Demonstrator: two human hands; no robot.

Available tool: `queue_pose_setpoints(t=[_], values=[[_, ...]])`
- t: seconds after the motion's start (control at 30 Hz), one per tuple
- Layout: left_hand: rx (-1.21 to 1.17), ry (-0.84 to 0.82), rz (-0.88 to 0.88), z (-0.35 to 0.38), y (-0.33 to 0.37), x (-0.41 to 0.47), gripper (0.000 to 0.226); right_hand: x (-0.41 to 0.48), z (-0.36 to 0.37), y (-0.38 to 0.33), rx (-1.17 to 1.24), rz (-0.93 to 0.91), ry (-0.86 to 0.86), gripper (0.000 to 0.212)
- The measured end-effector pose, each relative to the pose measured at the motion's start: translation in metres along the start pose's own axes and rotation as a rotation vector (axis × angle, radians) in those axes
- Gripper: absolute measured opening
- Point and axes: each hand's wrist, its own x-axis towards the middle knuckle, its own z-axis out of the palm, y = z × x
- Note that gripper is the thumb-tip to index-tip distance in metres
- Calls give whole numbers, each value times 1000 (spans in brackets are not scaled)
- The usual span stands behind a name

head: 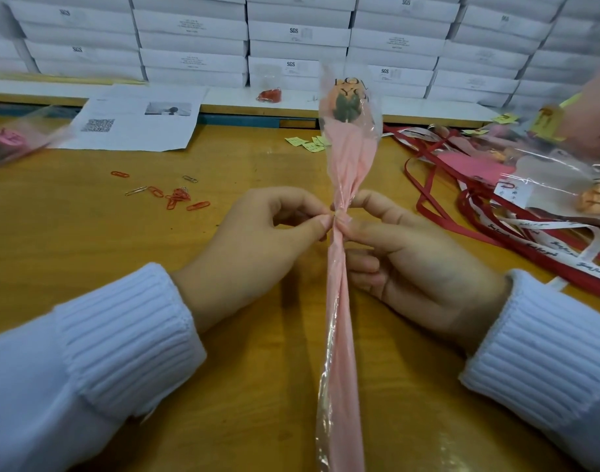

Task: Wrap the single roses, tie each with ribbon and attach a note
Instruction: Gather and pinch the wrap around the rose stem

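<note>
The single rose wrapped in pink paper and clear cellophane (346,155) runs between the left hand (257,253) and right hand (421,267), thumb and forefinger of each pinching its gathered neck. To its right lie red and white ribbons (530,228), to its left red paper clips (179,199).

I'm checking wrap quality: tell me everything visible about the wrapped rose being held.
The wrapped rose is a peach bloom with green sepals in a clear glossy sleeve lined pink, dark lettering near the top. Bloom end points away from the person. The sleeve is gathered tight at mid-length, where the left hand and right hand pinch it.
</note>
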Motion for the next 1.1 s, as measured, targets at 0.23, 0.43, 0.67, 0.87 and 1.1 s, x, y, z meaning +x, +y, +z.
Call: queue_pose_setpoints(t=[0.23,0.43,0.67,0.87,1.1], values=[[-17,-59,6,1,1,-3,19,0,-3,1,20,-12,-6,22],[-403,-192,-221,2,0,-1,27,2,-5,1,91,-23,9,26],[-651,-390,-299,-6,-10,4,25,1,-6,0,76,-46,-37,22],[-577,-462,-253,-7,-11,3,20,0,-4,1,67,-56,-62,22],[-488,-471,-201,-4,-7,-1,21,0,-5,1,42,-48,-21,21]])
